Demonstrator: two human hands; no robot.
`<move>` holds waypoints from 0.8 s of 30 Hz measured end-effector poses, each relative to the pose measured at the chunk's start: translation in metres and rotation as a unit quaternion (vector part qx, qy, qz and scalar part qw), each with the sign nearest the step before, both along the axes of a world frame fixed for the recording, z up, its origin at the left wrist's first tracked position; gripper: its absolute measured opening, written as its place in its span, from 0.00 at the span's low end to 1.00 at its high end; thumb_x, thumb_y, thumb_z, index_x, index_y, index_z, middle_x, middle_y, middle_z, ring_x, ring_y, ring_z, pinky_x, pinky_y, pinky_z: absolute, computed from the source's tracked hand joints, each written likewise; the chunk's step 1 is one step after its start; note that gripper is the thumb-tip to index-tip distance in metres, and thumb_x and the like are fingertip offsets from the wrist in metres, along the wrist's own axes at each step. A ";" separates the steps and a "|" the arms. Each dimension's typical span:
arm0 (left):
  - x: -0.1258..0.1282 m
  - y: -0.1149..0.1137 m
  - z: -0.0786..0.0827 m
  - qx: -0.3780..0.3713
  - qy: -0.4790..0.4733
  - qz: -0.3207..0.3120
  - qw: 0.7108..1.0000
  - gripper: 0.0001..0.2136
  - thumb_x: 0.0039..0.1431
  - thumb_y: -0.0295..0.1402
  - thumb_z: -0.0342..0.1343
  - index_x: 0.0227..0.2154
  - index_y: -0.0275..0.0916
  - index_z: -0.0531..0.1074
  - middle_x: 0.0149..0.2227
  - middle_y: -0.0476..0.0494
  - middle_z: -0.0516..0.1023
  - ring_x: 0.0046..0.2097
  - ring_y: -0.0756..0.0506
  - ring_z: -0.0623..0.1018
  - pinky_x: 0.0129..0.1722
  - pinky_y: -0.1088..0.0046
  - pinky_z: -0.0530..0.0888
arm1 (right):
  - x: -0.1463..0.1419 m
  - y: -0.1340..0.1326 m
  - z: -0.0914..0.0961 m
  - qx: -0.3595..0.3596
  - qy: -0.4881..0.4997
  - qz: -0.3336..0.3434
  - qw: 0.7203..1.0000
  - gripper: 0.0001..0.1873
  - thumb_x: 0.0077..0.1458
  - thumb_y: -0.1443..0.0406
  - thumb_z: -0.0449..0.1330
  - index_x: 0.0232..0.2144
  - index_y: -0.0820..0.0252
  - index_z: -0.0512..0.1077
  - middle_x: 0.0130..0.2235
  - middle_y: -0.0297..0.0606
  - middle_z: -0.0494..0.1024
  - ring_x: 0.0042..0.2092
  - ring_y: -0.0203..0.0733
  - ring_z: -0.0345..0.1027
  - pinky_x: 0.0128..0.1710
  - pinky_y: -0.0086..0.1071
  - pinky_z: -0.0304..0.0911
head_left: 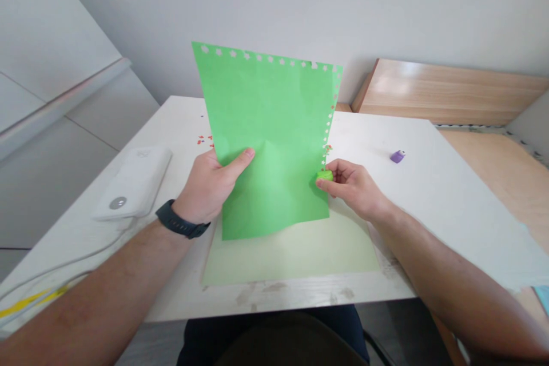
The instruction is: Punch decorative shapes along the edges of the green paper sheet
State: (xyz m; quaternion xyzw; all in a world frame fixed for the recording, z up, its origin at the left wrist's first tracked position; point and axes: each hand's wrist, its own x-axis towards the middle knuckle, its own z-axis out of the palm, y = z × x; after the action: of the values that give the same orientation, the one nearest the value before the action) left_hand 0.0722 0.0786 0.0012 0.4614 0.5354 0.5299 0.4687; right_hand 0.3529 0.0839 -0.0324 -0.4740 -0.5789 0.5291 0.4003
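A green sheet of paper [274, 108] stands upright above the table, with star-shaped holes along its top edge and down its right edge. My left hand [214, 180] is closed on its left side, the thumb in front and the fingers hidden behind. At the right edge, my right hand [354, 186] pinches a small bright green craft punch [325, 175], which sits on the paper's edge below the lowest visible holes. Underneath lies a pale sheet [291, 257], flat on the table.
A white power bank [135, 183] with cables lies at the left. A small purple craft punch [397, 156] stands at the right of the white table [429, 206]. Red paper bits [201, 140] are scattered behind the sheet. A wooden headboard [450, 88] is at the back right.
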 end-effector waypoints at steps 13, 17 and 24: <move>-0.002 0.001 -0.004 0.010 -0.002 -0.009 1.000 0.26 0.54 0.51 0.72 0.53 0.46 0.83 0.57 0.41 0.84 0.59 0.29 0.82 0.59 0.48 0.80 | 0.001 0.001 -0.004 0.008 -0.018 -0.002 1.000 0.20 0.52 0.54 0.74 0.36 0.60 0.73 0.31 0.31 0.75 0.29 0.34 0.63 0.28 0.32 0.56; -0.002 0.001 -0.003 0.006 -0.001 -0.009 1.000 0.26 0.55 0.51 0.71 0.53 0.45 0.82 0.57 0.40 0.83 0.59 0.29 0.81 0.59 0.47 0.80 | 0.001 0.001 -0.002 0.005 -0.013 -0.011 1.000 0.20 0.52 0.53 0.75 0.36 0.60 0.74 0.31 0.32 0.76 0.29 0.34 0.65 0.29 0.32 0.59; -0.005 0.003 -0.004 0.017 -0.011 -0.007 1.000 0.26 0.55 0.48 0.71 0.56 0.47 0.80 0.59 0.42 0.82 0.62 0.30 0.79 0.60 0.48 0.80 | 0.002 0.001 0.005 -0.011 0.010 -0.016 1.000 0.22 0.49 0.53 0.77 0.38 0.60 0.76 0.31 0.32 0.77 0.29 0.34 0.64 0.29 0.32 0.59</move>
State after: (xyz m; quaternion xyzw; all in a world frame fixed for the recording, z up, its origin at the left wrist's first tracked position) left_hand 0.0677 0.0815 -0.0027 0.4670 0.5182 0.5405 0.4704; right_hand 0.3548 0.0852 -0.0276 -0.4825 -0.5611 0.5336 0.4093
